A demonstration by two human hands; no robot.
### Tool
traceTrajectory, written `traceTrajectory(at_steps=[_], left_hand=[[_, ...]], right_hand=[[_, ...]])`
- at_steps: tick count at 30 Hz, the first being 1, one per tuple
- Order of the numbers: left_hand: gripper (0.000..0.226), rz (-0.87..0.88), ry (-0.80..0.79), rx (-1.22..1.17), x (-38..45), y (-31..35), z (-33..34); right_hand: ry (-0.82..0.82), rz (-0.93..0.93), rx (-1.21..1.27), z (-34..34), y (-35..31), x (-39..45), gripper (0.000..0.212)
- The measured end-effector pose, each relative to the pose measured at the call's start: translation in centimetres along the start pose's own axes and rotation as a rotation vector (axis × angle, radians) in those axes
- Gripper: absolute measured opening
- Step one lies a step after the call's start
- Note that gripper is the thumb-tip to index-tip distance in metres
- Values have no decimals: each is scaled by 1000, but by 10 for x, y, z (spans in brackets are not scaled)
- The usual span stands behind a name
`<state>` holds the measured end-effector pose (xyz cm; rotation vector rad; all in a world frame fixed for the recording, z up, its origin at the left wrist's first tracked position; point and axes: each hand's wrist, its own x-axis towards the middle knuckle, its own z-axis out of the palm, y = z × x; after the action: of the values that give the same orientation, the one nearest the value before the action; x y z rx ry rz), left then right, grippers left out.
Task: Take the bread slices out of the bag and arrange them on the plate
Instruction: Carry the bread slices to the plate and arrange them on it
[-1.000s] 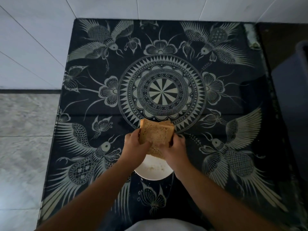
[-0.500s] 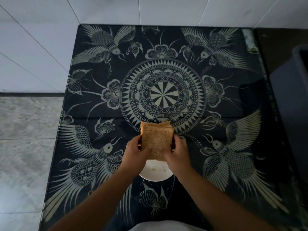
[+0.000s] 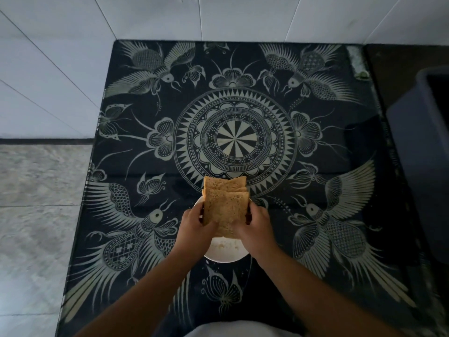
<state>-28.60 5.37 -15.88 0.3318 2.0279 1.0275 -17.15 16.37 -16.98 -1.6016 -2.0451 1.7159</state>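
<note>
A stack of several brown bread slices (image 3: 224, 205) stands tilted on edge over a small white plate (image 3: 224, 255), its top leaning away from me. My left hand (image 3: 194, 227) grips the stack's left side and my right hand (image 3: 255, 227) grips its right side. Crumbs lie on the bare near part of the plate; the plate's far half is hidden under the bread and my hands. No bag is in view.
The plate rests near the front of a black table (image 3: 315, 239) with pale bird, butterfly and mandala patterns. A dark grey bin (image 3: 422, 154) stands at the table's right edge. White tiled wall lies behind, and grey floor to the left.
The bread stack stays between both hands above the plate. The slices at the back now fan out a little more at the top. The camera has tilted slightly.
</note>
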Motion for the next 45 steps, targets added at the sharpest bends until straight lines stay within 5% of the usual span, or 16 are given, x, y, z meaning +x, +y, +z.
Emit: traceTrajectory(at_steps=[9,37,42,45], left_hand=[[59,-6,94,24,-6,-8,5],[63,-65,-79,61,-44,-18,2],[49,-39,-65,90,-45,-23,3],[63,-36,-41,141,-49,-26,8]], right_hand=[[180,-20,79,1,4,-14,49],[-3,35,-4,5,13,-47,47],[-9,43,-52,5,11,-50,46],[0,37,-50,6,10,-54,52]])
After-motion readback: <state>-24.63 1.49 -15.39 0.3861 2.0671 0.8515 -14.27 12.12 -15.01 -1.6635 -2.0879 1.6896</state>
